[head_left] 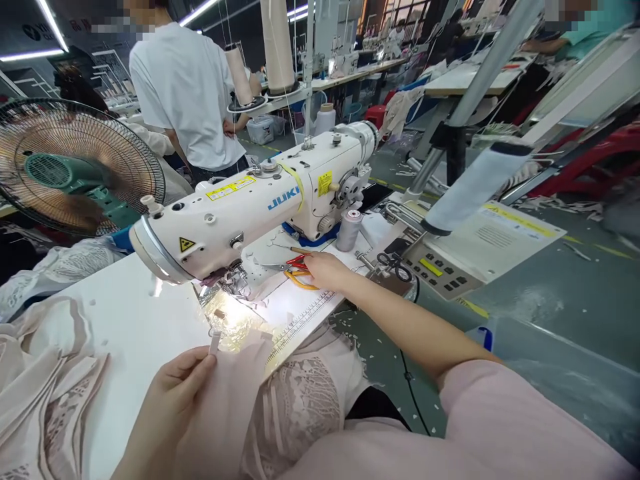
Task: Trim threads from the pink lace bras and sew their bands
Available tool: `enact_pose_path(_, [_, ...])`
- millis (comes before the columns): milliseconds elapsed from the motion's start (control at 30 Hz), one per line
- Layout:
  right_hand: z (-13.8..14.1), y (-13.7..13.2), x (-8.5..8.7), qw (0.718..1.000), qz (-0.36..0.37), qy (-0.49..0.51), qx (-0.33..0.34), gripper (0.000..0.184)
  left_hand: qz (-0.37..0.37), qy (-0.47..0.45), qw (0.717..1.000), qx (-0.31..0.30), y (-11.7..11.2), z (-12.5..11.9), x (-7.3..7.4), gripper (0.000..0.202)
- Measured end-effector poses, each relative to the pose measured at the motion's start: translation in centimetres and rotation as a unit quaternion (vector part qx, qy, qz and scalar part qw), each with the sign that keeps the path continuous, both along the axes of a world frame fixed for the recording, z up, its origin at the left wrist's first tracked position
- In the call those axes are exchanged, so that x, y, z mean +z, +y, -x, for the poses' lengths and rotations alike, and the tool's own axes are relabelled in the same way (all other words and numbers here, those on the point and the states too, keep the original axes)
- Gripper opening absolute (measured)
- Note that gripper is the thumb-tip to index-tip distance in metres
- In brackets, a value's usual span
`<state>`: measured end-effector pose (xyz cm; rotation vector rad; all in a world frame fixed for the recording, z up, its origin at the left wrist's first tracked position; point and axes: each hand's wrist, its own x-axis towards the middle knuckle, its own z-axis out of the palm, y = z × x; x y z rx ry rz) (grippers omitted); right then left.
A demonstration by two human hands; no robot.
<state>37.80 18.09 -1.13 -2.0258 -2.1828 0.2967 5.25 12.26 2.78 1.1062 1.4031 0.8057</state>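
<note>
My left hand (183, 383) pinches the edge of a pale pink fabric piece (233, 387) between thumb and fingers, at the front of the sewing table. A short light strip (215, 343) sticks up from that pinch. My right hand (327, 272) reaches under the arm side of the white sewing machine (260, 200), its fingers closed on a red-handled cutting tool (299, 261); the fingertips are partly hidden. Orange-handled scissors (301, 280) lie just beneath that hand. The needle area (235, 280) is brightly lit. Lace-trimmed fabric (310, 393) drapes over my lap.
Pink fabric pieces (45, 387) are heaped at the table's left. A thread spool (349, 231) stands beside the machine, near a control panel (443, 270). A large fan (75, 167) is at left. A person in a white shirt (183, 93) stands behind the machine.
</note>
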Motion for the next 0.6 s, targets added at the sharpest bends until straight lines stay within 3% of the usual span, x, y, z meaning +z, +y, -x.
enact_pose_path(133, [-0.8, -1.7, 1.6, 1.000, -0.029, 0.009, 0.007, 0.028, 0.021, 0.001, 0.999, -0.035, -0.5, -0.1, 0.3, 0.034])
enact_pose_path(233, [-0.5, -4.8, 2.3, 0.995, -0.039, 0.058, 0.069, 0.028, 0.024, -0.002, 0.995, -0.098, -1.1, -0.2, 0.6, 0.035])
enact_pose_path(300, [0.6, -7.0, 2.2, 0.959, 0.016, 0.235, 0.156, 0.026, 0.030, -0.013, 0.992, -0.125, -1.3, -0.3, 0.7, 0.035])
enact_pose_path(367, [2.1, -8.7, 1.8, 0.906, 0.090, 0.320, 0.262, 0.039, 0.027, -0.022, 0.990, -0.137, -1.5, -0.4, 0.7, 0.033])
enact_pose_path(433, [3.9, -9.8, 1.4, 0.883, 0.134, 0.323, 0.313, 0.046, 0.024, -0.028, 0.989, -0.144, -1.6, -0.5, 0.6, 0.031])
enact_pose_path(600, [6.4, -10.1, 1.1, 0.893, 0.155, 0.265, 0.330, 0.047, 0.031, -0.057, 0.988, -0.144, -1.9, -0.7, 0.5, 0.031])
